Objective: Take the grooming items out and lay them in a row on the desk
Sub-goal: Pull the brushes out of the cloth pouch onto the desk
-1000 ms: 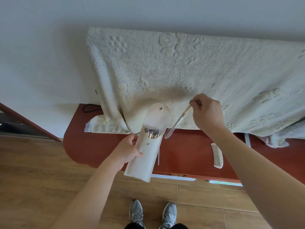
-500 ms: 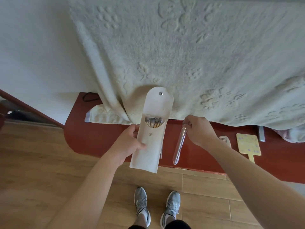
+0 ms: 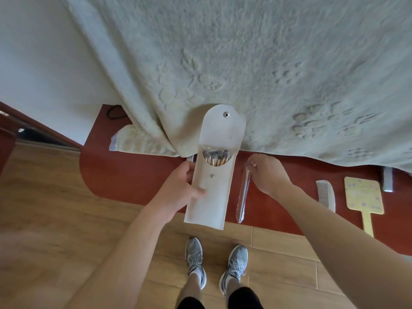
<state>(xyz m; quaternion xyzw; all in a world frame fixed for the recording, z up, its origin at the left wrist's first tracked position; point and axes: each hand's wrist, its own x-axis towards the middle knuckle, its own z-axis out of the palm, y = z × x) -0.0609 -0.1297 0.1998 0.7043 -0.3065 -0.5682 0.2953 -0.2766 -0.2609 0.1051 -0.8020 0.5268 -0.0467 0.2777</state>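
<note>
Right hand (image 3: 268, 175) pinches sleeved brush (image 3: 243, 197) beside pouch (image 3: 214, 172)

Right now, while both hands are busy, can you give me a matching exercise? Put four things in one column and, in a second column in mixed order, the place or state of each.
Things
1. pouch
2. tube
3. comb
4. mirror

Place or state
A. yellow, lies on the desk, right of the comb
B. flap open, held by the left hand
C. clear, held at its top end by the right hand
D. white, lies on the desk between tube and mirror

Pairs: 1-B, 2-C, 3-D, 4-A
</note>
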